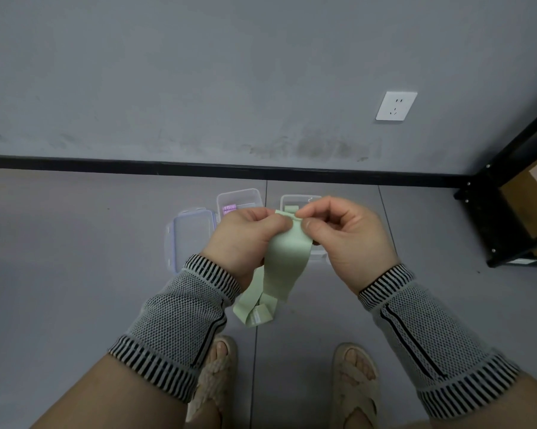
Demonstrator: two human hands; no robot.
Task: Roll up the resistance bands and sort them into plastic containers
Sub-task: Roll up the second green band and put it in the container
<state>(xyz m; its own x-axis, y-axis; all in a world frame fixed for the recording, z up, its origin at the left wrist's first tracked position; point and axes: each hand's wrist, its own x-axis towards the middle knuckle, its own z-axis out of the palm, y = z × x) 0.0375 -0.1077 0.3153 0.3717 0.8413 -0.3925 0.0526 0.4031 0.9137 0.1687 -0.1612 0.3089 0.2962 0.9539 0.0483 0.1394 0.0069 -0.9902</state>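
The left hand [245,239] and right hand [343,239] both pinch the top end of the green resistance band [287,258], held in mid-air above the floor [75,243]. The band's long axis runs roughly vertically; its free end hangs downward, folded. Two clear containers [240,196] and a lid [193,233] lie below.

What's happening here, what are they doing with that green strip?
A person standing over a grey floor pinches the top end of a pale green resistance band between the left hand and right hand, apparently starting to roll it; the rest hangs loose. Below are two open plastic containers, one holding something purple, and a lid lying beside them.
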